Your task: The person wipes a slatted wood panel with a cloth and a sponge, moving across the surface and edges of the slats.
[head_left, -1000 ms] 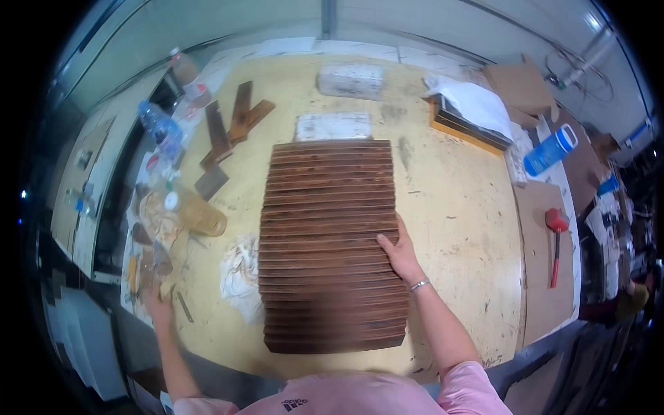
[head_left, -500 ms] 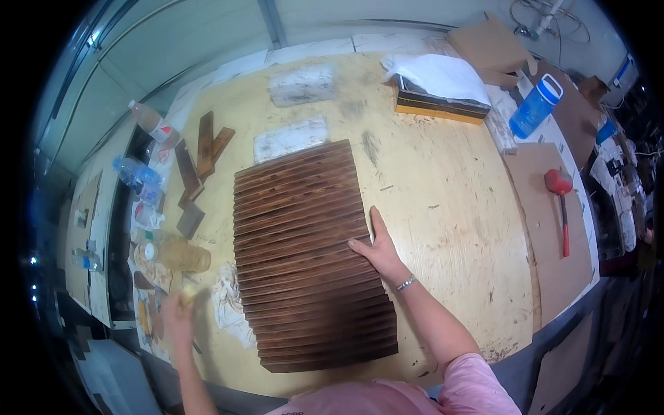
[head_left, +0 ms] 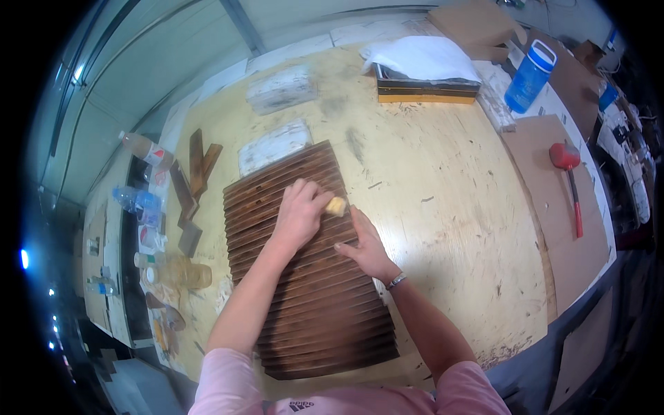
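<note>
Steadying the ribbed wooden panel near the bench's front edge suits the right hand, thumb spread from fingers; the left hand, pinching a yellow pad, should probably follow the ribs with light, even pressure.

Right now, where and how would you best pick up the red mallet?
Probably by the red lower part of its handle, reaching from the near side: the mallet lies on the cardboard with its bulky head farther away and its slim handle toward the person, so fingers could likely wrap around it.
</note>
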`<state>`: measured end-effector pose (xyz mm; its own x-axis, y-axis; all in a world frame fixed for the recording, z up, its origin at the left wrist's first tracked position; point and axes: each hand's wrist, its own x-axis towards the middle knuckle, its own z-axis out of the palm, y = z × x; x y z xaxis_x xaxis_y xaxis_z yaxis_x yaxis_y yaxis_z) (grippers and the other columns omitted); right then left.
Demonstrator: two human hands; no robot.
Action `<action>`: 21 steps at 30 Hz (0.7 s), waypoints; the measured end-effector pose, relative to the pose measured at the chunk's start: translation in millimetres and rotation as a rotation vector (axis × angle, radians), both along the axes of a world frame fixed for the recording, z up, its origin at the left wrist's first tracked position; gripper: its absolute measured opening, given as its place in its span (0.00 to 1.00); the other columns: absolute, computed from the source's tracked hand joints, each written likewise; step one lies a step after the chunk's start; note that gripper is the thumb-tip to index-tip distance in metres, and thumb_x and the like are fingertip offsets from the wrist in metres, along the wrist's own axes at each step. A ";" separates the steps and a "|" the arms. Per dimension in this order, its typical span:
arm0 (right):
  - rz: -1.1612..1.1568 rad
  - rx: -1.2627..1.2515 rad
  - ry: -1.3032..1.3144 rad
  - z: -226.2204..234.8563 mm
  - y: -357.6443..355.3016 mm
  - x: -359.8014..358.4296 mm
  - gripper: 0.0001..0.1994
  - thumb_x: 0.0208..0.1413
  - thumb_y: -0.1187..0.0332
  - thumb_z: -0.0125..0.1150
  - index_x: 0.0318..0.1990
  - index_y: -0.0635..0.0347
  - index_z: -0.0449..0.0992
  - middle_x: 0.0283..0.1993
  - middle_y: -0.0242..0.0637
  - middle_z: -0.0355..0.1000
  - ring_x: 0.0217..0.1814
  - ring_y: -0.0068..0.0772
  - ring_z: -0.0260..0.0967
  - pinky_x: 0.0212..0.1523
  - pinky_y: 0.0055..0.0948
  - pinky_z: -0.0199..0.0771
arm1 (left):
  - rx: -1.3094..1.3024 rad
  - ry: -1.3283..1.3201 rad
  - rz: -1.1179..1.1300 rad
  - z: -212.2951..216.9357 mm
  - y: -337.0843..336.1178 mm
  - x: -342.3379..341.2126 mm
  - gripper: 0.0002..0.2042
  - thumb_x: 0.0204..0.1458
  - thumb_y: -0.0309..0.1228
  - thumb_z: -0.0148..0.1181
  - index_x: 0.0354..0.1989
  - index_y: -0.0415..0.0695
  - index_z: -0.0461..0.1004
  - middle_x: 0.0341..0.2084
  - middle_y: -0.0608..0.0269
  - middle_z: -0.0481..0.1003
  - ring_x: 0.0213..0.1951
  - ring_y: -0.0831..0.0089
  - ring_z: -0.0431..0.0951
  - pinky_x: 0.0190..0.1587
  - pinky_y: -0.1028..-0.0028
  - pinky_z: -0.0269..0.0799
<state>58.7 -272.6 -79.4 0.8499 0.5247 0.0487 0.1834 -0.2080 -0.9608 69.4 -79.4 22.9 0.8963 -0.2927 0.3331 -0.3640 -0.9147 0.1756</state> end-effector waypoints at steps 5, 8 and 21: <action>-0.020 -0.008 -0.017 4.4 -3.8 1.7 0.48 0.55 0.58 0.69 0.74 0.74 0.46 0.77 0.62 0.47 0.80 0.58 0.43 0.78 0.42 0.44 | -0.114 -0.079 0.024 10.1 -18.8 30.1 0.17 0.42 0.19 0.66 0.42 0.46 0.83 0.34 0.66 0.74 0.42 0.63 0.72 0.45 0.65 0.66; -0.013 -0.083 -0.007 8.3 -4.3 0.5 0.48 0.55 0.58 0.69 0.74 0.74 0.46 0.77 0.62 0.46 0.80 0.57 0.42 0.78 0.41 0.43 | -0.062 0.090 -0.049 20.7 -18.0 20.5 0.17 0.42 0.20 0.67 0.43 0.46 0.83 0.34 0.65 0.74 0.42 0.62 0.72 0.45 0.64 0.67; -0.015 -0.064 0.034 12.5 -3.6 0.8 0.49 0.55 0.58 0.69 0.75 0.72 0.45 0.77 0.61 0.45 0.81 0.57 0.41 0.79 0.41 0.42 | -0.093 -0.032 0.174 7.4 -2.7 12.8 0.18 0.44 0.25 0.70 0.47 0.44 0.81 0.34 0.59 0.76 0.41 0.57 0.74 0.46 0.61 0.69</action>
